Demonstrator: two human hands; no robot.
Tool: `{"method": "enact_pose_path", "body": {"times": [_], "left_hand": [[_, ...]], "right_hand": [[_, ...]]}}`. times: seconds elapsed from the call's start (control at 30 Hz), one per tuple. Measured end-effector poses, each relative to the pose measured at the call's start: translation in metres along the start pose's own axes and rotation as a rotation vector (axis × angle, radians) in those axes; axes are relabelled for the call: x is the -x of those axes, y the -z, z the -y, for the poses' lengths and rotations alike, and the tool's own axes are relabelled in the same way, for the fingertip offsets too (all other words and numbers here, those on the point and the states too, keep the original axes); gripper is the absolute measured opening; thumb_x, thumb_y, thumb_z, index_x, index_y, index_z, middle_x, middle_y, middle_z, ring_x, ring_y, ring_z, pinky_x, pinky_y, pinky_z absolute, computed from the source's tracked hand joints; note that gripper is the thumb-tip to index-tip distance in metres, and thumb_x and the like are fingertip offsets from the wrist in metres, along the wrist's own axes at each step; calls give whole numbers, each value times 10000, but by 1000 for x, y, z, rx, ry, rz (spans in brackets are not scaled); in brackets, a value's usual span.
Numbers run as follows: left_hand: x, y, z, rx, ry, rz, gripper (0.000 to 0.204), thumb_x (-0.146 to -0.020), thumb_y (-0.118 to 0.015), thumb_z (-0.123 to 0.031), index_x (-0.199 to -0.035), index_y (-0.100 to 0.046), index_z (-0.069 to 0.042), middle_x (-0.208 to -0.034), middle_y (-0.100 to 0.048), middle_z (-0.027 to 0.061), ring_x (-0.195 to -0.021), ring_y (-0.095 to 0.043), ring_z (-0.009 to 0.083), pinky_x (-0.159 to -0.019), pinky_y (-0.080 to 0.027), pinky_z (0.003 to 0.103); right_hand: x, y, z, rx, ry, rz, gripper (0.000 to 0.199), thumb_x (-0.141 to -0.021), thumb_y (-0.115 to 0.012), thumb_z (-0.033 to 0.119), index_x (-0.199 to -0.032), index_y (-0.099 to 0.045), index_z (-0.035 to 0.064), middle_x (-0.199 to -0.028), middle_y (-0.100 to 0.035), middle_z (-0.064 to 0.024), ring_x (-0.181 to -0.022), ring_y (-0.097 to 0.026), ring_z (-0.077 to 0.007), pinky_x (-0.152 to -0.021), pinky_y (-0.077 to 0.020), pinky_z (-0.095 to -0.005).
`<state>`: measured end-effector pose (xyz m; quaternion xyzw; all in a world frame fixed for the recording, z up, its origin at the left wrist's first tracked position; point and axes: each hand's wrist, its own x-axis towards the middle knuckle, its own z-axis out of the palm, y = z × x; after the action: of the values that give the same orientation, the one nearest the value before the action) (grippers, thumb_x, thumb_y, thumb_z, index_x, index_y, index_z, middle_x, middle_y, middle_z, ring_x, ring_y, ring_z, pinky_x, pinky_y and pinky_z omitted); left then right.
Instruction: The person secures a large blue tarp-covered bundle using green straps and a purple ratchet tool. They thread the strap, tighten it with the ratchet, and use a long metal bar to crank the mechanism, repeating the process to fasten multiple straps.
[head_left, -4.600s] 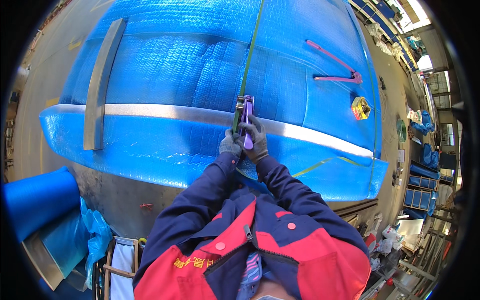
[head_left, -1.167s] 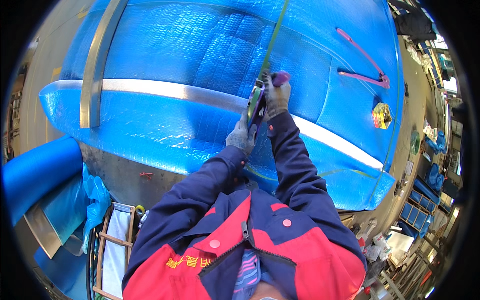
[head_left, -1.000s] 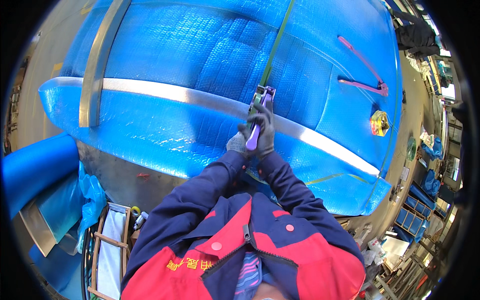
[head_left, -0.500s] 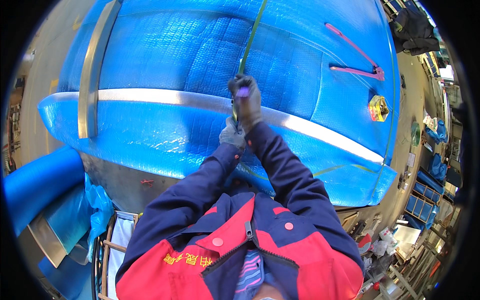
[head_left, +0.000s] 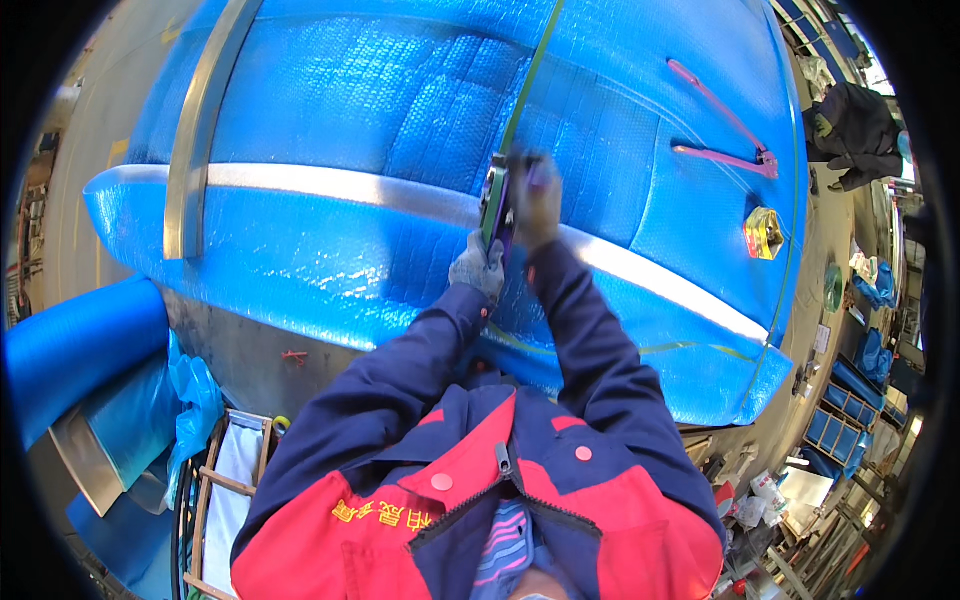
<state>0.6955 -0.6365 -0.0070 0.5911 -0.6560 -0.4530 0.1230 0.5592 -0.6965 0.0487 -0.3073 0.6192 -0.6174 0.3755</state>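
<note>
My gloved left hand (head_left: 478, 268) is closed round the lower end of a strapping tensioner (head_left: 492, 205), a green-and-purple hand tool. My gloved right hand (head_left: 541, 210), smeared by motion, is closed on the tool's purple handle, on its right side. A green strap (head_left: 532, 85) runs from the tool's far end across a large load wrapped in blue bubble sheeting (head_left: 330, 95). Beneath the tool, a shiny metal edge strip (head_left: 330, 183) crosses the load's near edge. Part of the tool's mechanism is hidden by my right hand.
At far right on the load lie a pink long-handled tool (head_left: 725, 160) and a yellow-and-red container (head_left: 764, 235). A metal channel (head_left: 195, 150) lies across the left side. Near left are a blue roll (head_left: 85, 345) and a wooden-framed cart (head_left: 232, 485). Scrap (head_left: 800, 560) is piled lower right.
My right hand has swung to the right, away from the tool's body, exposing more of it. The left hand keeps its hold. The view has shifted slightly.
</note>
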Motion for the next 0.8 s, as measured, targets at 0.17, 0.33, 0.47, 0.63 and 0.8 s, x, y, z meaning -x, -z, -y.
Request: {"method": "enact_pose_path", "body": {"times": [0.17, 0.33, 0.47, 0.63, 0.8], "left_hand": [[-2, 0, 5, -21, -26, -10, 467, -1005, -550, -397, -1353, -451, -101, -1011, -703, 281, -941, -673, 497, -830, -510, 577], [-10, 4, 14, -32, 32, 139, 529, -960, -576, -292, -1435, -410, -131, -1082, -706, 254, -988, -672, 483, -861, -530, 563], [-7, 0, 10, 23, -96, -5, 458, -992, -560, -311, -1398, -442, -135, -1059, -706, 253, -949, -675, 484, -806, -537, 558], [-3, -5, 5, -26, -131, -115, 415, -1004, -556, -330, -1346, -463, -115, -1010, -706, 252, -871, -676, 493, -768, -519, 576], [-8, -3, 10, -61, -117, -40, 550, -992, -563, -371, -1437, -391, -96, -1037, -693, 281, -919, -676, 495, -802, -518, 586]], "right_hand": [[5, -15, 23, 117, -26, -74, 249, -886, -776, 186, -951, -575, 54, -948, -677, -131, -857, -666, -274, -759, -533, -390], [60, -12, -21, 463, 563, -5, 241, -855, -769, 97, -962, -555, 65, -1185, -647, -195, -1159, -598, -355, -1003, -460, -429], [20, -5, -24, 394, 420, -84, 189, -863, -748, 75, -919, -567, 69, -973, -710, -116, -863, -711, -229, -756, -548, -340], [-34, -8, 34, 199, -197, -166, 209, -930, -734, 241, -922, -636, 56, -752, -705, -78, -623, -681, -202, -560, -522, -387], [20, -16, 23, 157, 83, -159, 179, -913, -736, 122, -1016, -604, 58, -809, -680, -77, -717, -685, -178, -640, -532, -336]]}}
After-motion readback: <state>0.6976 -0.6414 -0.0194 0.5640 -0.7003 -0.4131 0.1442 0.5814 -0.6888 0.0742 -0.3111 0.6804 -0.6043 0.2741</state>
